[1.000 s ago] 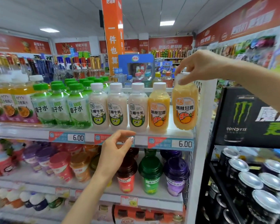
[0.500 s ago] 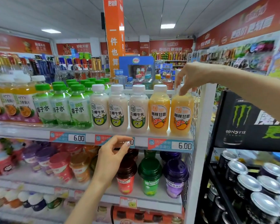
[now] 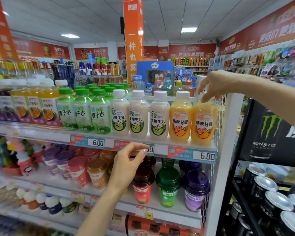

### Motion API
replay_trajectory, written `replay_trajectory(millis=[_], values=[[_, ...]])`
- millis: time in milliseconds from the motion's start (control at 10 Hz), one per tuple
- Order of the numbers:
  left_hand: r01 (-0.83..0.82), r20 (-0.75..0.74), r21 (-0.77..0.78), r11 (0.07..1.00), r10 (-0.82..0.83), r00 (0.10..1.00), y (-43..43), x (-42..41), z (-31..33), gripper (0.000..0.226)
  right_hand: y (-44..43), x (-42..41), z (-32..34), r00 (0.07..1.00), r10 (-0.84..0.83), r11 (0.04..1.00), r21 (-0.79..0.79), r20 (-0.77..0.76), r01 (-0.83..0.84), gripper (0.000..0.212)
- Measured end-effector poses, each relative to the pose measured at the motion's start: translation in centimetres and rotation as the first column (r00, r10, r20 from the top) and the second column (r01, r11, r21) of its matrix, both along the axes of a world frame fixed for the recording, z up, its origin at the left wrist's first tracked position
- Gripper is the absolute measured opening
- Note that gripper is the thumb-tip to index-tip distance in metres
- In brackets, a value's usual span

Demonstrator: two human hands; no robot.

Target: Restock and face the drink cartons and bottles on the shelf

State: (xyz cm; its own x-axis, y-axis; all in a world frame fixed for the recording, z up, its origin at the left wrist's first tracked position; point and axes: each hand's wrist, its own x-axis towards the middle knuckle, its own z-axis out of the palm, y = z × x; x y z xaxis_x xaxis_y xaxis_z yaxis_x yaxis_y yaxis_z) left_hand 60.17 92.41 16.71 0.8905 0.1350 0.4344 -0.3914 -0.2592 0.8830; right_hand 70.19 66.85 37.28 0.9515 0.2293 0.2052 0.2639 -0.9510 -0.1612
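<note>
Bottles stand in a front row on the upper shelf (image 3: 160, 147): green-capped coconut water (image 3: 99, 114), three white milk bottles (image 3: 138, 116) and two orange mango bottles. The rightmost orange bottle (image 3: 203, 125) stands upright at the shelf's right end beside its twin (image 3: 180, 120). My right hand (image 3: 215, 86) reaches in from the right and its fingertips pinch that bottle's white cap, which is mostly hidden. My left hand (image 3: 128, 160) hovers in front of the price rail below the milk bottles, fingers relaxed, holding nothing.
A white wire side panel (image 3: 220, 116) closes the shelf's right end. Cup drinks (image 3: 167, 186) fill the shelf below. A black rack of Monster cans (image 3: 266, 184) stands at the right. Juice bottles (image 3: 46, 106) line the upper shelf's left.
My right hand lowered the rightmost orange bottle from a raised, forward position onto the shelf, in line with its twin. My left hand stayed at the price rail.
</note>
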Motion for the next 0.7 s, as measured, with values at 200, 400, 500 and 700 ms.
replay_trajectory(millis=[200,400,500,700], values=[[-0.006,-0.002,0.009,1.0,0.006,1.0,0.4,-0.5,0.3,0.013,-0.2,0.4,-0.6,0.999,-0.011,1.0,-0.009,0.037,0.011,0.036],[-0.025,0.011,0.021,0.999,0.025,1.0,1.6,-1.4,0.6,0.012,0.2,-0.3,-0.7,0.999,-0.012,0.998,-0.056,0.051,0.015,0.037],[-0.043,0.01,0.01,0.999,0.043,0.999,2.4,-1.9,0.7,0.012,0.9,-1.2,-0.7,0.994,0.004,0.997,-0.082,0.111,0.005,0.036],[-0.085,0.027,0.006,0.996,0.085,0.996,4.0,-3.2,1.5,0.015,3.8,-1.9,-0.2,0.96,0.099,0.995,-0.055,0.262,-0.087,0.044]])
